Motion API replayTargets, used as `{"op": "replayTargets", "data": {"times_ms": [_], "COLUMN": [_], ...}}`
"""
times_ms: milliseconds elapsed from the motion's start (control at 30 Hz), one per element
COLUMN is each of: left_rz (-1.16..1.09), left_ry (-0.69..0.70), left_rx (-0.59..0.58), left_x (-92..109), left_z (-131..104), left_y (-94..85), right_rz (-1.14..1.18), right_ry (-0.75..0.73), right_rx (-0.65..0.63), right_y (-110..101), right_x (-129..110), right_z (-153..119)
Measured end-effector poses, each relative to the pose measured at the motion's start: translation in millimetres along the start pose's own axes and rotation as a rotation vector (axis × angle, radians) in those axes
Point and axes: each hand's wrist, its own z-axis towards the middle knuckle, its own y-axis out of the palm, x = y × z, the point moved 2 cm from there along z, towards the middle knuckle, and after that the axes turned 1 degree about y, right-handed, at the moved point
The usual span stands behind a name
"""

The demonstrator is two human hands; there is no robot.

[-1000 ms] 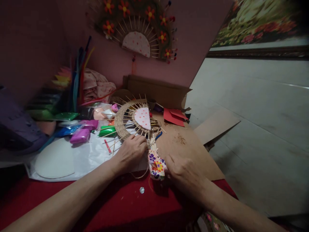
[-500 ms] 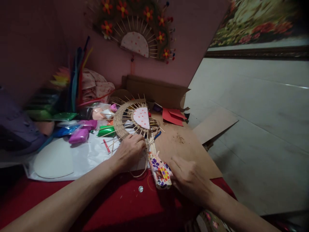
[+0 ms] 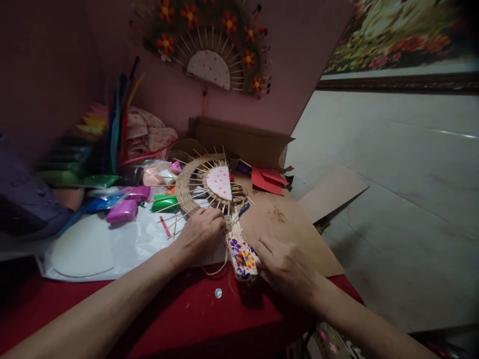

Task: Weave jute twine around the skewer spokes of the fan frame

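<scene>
Left fingers (image 3: 215, 215) pinching lower end of twine-wrapped half-ring (image 3: 183, 191); right fingers (image 3: 265, 245) pinching floral-print piece (image 3: 241, 256) toward worktop (image 3: 175, 316) front edge.

Ok so the table's got a red top (image 3: 175, 319). There's a crinkly whitish plastic sheet (image 3: 136, 249) on the left with a pale rounded cutout (image 3: 84, 252) on it, a brown board (image 3: 299, 249) over on the right with some brown crumbs (image 3: 279, 214), plus one shiny little disc (image 3: 218, 293) near the front, right on the red.
</scene>
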Motion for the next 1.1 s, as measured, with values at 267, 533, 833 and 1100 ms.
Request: {"op": "replayTargets", "data": {"times_ms": [267, 533, 833, 1100], "left_rz": [0.000, 0.025, 0.012, -0.049], "left_ry": [0.008, 0.019, 0.017, -0.032], "left_rx": [-0.019, -0.053, -0.044, 0.067], "left_x": [1, 1, 1, -2], "left_z": [1, 1, 1, 0], "left_y": [-1.3, -0.4, -1.1, -1.1], "right_rz": [-0.009, -0.067, -0.064, 0.090], "right_ry": [-0.004, -0.020, -0.027, 0.076], "right_rx": [-0.040, -0.036, -0.019, -0.003], "right_y": [1, 2, 6, -2], "right_x": [1, -1, 0, 14], "right_z": [4, 9, 8, -8]}}
